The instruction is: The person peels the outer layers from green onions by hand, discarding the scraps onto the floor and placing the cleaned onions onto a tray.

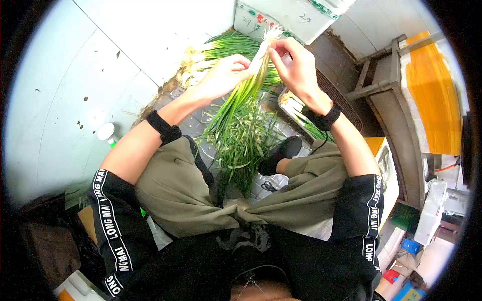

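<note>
A bunch of scallions [240, 94] is held up in front of me, its white root ends at the top and its green leaves hanging down to the left. My left hand [223, 78] is closed around the stems from the left. Near the root end, my right hand [296, 67] pinches at the white stems between thumb and index finger. Behind my left hand lies a pile of scallions [228, 45] with roots pointing left. Below the bunch, loose green leaves [246, 140] are heaped on the floor between my feet.
A basket [346, 108] holding scallions [296, 104] stands right of the leaf heap. White foam boxes [301, 17] with writing stand at the back. A metal-framed stand [396, 95] is at the right; a white wall [65, 75] rises on the left.
</note>
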`<state>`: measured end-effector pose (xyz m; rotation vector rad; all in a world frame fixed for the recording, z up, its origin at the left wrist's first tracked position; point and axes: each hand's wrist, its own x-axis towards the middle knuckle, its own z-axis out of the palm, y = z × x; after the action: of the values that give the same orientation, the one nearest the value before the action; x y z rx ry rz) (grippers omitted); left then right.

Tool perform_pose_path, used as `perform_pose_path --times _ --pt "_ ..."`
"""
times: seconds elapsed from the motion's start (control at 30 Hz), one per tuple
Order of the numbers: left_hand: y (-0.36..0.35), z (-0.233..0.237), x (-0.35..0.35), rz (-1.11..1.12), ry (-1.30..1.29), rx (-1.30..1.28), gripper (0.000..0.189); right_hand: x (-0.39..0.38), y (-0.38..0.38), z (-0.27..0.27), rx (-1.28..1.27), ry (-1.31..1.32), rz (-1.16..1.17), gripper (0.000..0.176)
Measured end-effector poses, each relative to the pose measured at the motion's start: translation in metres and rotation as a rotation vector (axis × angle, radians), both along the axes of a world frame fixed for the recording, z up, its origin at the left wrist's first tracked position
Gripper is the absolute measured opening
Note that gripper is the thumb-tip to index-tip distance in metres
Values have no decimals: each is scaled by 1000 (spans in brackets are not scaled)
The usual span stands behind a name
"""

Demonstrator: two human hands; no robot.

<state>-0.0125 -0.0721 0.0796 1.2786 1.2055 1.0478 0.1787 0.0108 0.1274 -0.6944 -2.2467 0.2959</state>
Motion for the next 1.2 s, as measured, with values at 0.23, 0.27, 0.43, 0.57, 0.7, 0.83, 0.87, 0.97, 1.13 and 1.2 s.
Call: perform_pose_path --times 0.23,0.27,0.43,0.57,0.7,0.83,0.87,0.97,1.13,1.2 --pt "2 -3 4 8 4 16 19 4 -9 7 362 -325 66 31" --pt "2 -5 5 7 2 14 19 3 -9 5 373 -360 64 27" --pt "6 -8 7 -61 30 53 18 2 -8 6 457 -426 36 17" --pt "9 -23 7 -113 27 68 20 1 -7 5 456 -490 45 14" --pt "0 -7 7 -88 152 60 23 -4 -10 8 438 -449 49 8" --pt "3 -12 5 -56 213 89 25 -6 -3 4 168 -253 11 9" --pt "6 -15 5 -53 212 87 25 -7 -1 5 89 -186 -17 9" --pt "12 -20 7 -4 229 114 24 -7 3 11 -47 -142 -72 11" --pt "7 -21 12 -110 251 40 20 0 13 23 425 -274 11 7" --pt "8 -20 10 -118 232 32 19 2 14 22 416 -260 -16 8"
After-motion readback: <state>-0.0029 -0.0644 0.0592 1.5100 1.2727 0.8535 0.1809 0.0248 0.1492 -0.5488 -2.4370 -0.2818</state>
